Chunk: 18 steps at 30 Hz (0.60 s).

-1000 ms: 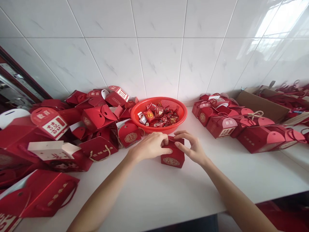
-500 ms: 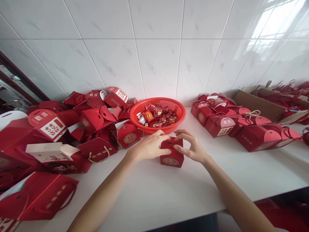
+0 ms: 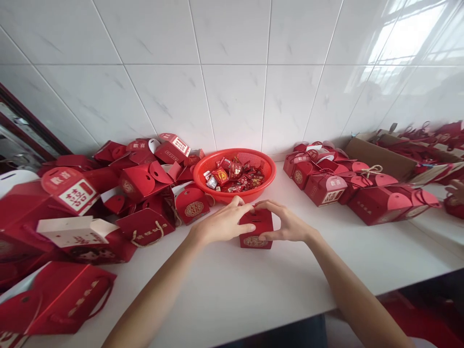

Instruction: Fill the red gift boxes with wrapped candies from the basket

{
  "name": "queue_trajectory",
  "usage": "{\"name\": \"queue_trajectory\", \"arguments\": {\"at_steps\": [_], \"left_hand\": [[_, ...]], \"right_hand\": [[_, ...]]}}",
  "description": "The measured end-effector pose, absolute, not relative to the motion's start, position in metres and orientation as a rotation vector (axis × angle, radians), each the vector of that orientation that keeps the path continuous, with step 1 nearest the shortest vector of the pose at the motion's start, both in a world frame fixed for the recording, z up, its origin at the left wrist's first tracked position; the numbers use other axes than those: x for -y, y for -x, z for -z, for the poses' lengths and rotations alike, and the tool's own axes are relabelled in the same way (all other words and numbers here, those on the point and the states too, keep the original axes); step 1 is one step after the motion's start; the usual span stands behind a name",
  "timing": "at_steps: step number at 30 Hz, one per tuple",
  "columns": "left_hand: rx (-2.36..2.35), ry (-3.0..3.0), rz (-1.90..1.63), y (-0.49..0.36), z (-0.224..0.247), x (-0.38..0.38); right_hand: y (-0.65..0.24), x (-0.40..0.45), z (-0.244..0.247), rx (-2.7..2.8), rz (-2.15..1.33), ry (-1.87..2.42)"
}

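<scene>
tabletop (image 3: 232,290) white, glossy tiled wall (image 3: 235,106) behind; left hand (image 3: 224,222), right hand (image 3: 290,223): grip of each holding red box (image 3: 261,225).

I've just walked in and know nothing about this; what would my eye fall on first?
Probably the bright red basket near the tiled wall, holding small wrapped pieces that look like sweets. Just in front of it, the left hand and right hand touch a small red box on the white counter. More red boxes flank them: a jumbled pile left, a tidier group right.
</scene>
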State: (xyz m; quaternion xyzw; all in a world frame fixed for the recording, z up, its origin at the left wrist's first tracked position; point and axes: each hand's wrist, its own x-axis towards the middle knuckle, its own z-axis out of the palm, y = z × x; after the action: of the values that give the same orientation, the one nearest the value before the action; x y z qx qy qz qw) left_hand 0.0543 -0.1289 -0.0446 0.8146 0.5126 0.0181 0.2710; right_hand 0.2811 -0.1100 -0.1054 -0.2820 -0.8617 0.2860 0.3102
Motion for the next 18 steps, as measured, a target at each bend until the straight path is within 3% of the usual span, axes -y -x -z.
{"name": "queue_trajectory", "arguments": {"at_steps": [12, 18], "left_hand": [[-1.325, -2.239, 0.003, -0.062, 0.034, 0.140], [-1.267, -2.310, -0.052, -0.055, 0.028, 0.142]], "right_hand": [[-0.284, 0.128, 0.095, 2.358, -0.506, 0.894], [-0.357, 0.141, 0.084, 2.089, -0.416, 1.195]]}}
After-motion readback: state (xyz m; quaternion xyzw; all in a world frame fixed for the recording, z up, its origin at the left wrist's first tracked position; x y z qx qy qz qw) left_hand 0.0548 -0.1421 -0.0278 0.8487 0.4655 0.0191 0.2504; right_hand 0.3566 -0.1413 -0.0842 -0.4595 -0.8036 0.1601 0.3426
